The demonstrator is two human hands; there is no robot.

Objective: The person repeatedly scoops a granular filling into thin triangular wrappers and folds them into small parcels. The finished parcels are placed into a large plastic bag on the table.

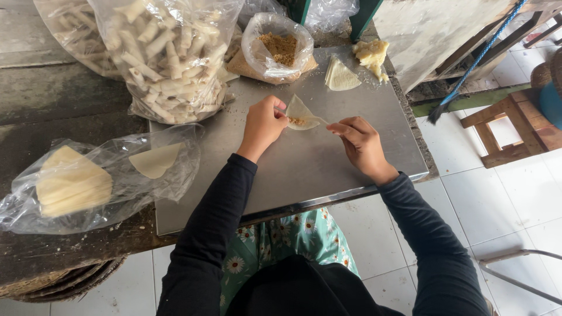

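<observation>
While both hands pinch the thin wrapper (pixel 302 111), its crumbly filling (pixel 297 122) could spill.
Left hand (pixel 263 124) grips the wrapper's left edge and right hand (pixel 358 140) nips its drawn-out right corner, with the piece held low over the steel worktop (pixel 316 164); too hard a pull may tear the sheet, and tilting may shed the brown crumbs.

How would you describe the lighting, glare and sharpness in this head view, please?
Head view: soft, even daylight; faint shadows under the left hand and right hand on the metal sheet; mild glare on the plastic bags; wrapper sharp; slight wide-angle bending at the edges.
</observation>
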